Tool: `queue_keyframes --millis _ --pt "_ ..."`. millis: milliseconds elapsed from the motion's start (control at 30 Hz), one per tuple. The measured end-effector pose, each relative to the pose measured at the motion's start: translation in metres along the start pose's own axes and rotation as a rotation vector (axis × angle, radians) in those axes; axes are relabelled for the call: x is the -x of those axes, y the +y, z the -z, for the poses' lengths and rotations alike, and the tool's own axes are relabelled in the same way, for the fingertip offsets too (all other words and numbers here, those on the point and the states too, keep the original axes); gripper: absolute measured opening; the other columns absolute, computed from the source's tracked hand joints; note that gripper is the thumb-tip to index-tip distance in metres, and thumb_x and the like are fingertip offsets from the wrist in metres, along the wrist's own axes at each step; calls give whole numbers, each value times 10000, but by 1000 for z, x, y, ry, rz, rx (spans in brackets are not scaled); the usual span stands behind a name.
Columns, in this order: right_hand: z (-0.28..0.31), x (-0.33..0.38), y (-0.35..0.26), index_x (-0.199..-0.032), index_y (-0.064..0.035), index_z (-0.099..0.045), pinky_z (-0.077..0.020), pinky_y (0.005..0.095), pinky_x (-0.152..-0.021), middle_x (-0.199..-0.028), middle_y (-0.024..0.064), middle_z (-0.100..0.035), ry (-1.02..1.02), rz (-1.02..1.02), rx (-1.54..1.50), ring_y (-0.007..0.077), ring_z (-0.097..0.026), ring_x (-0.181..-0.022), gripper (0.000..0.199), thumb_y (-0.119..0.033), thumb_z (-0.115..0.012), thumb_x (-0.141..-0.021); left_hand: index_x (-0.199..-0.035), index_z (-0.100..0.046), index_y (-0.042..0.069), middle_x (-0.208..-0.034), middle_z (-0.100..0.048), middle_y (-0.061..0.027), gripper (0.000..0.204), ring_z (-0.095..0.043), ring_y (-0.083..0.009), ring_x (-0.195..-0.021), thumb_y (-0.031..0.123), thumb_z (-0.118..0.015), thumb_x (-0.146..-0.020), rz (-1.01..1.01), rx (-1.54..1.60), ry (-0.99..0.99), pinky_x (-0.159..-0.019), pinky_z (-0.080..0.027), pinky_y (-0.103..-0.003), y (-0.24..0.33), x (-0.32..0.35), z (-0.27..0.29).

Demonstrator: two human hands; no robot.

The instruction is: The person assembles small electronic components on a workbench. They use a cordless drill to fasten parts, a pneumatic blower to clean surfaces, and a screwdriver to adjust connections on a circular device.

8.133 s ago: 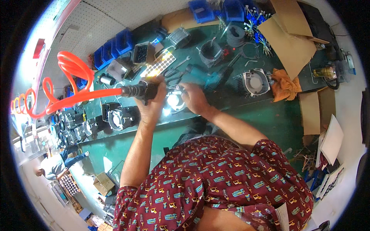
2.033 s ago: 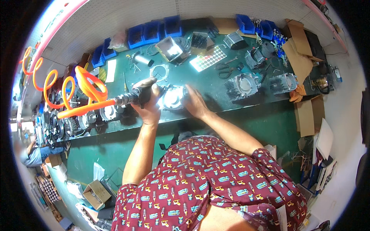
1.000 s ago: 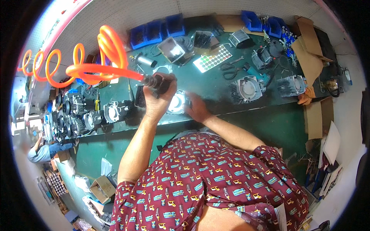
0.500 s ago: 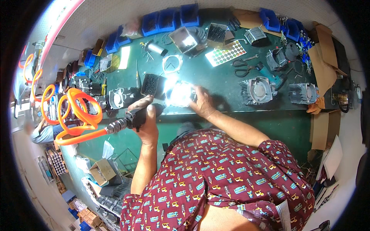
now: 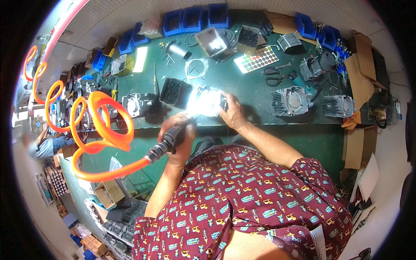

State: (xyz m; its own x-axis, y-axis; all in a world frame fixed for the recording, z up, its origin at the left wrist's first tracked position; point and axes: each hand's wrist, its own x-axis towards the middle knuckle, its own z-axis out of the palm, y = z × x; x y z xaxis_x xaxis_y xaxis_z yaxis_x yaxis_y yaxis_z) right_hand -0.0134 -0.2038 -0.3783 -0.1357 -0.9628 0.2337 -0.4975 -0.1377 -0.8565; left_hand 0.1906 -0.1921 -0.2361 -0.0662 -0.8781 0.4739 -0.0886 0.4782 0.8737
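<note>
My left hand (image 5: pixel 184 149) is closed round a black air tool (image 5: pixel 174 135). A metal coupling joins the tool to an orange coiled air hose (image 5: pixel 113 175). The tool's front end points at a metal housing (image 5: pixel 209 103) near the bench's front edge. Strong glare washes out most of that housing, so whether the tool touches it I cannot tell. My right hand (image 5: pixel 234 112) grips the housing by its right side, fingers bent round it. Just left of the housing stands an open box of small black screws (image 5: pixel 175 92).
Finned metal housings (image 5: pixel 291 102) stand at the right beside a teal power tool (image 5: pixel 302 83). Scissors (image 5: pixel 274 80), a sticker sheet (image 5: pixel 256 60) and a ring gasket (image 5: pixel 196 68) lie farther back. Blue bins (image 5: pixel 191 21) line the wall. Another person (image 5: pixel 54 145) is at far left.
My left hand has brought the air tool rightward and slightly down, its front end now near the housing. The hose coils swung along. My right hand and the housing shifted slightly right.
</note>
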Motion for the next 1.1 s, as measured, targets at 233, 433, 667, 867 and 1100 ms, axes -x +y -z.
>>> queue_keyframes --millis 233,433,667,867,1100 --pt "2 1 0 -1317 -41 -502 -458 475 -990 -1243 229 -590 -20 -15 3 415 -566 -1136 570 -302 -669 -839 -1101 -639 32 -1017 -699 -90 310 -653 -164 -889 -13 -733 -809 266 35 -114 -827 -518 -301 23 -31 -18" --pt "-2 5 2 -1349 -61 -490 -459 468 -997 -1268 208 -586 -24 -39 38 397 -553 -1173 585 -296 -670 -844 -1015 -586 47 -942 -659 -76 260 -629 -142 -875 -93 -667 -811 170 148 -143 -831 -516 -318 -11 -37 -23" --pt "-4 6 3 -1351 -63 -486 -456 461 -1019 -1294 209 -583 7 10 35 388 -562 -1187 588 -296 -676 -846 -1005 -610 42 -931 -668 -60 231 -620 -119 -846 -55 -679 -807 173 -20 -269 -768 -504 -279 -10 -41 -8" --pt "0 4 7 -1360 -53 -480 -457 458 -1019 -1295 213 -586 4 -2 30 391 -565 -1192 607 -328 -676 -855 -1065 -615 23 -1061 -691 -129 259 -644 -200 -1050 -1 -720 -829 212 73 -140 -955 -505 -377 -2 -40 -10" --pt "6 1 12 -1355 -37 -482 -467 457 -1007 -1286 227 -594 -3 7 -2 405 -576 -1183 623 -404 -665 -886 -1071 -595 -16 -1107 -664 -154 223 -648 -281 -1102 -60 -633 -856 -45 110 110 -1037 -482 -464 -20 -53 -8"
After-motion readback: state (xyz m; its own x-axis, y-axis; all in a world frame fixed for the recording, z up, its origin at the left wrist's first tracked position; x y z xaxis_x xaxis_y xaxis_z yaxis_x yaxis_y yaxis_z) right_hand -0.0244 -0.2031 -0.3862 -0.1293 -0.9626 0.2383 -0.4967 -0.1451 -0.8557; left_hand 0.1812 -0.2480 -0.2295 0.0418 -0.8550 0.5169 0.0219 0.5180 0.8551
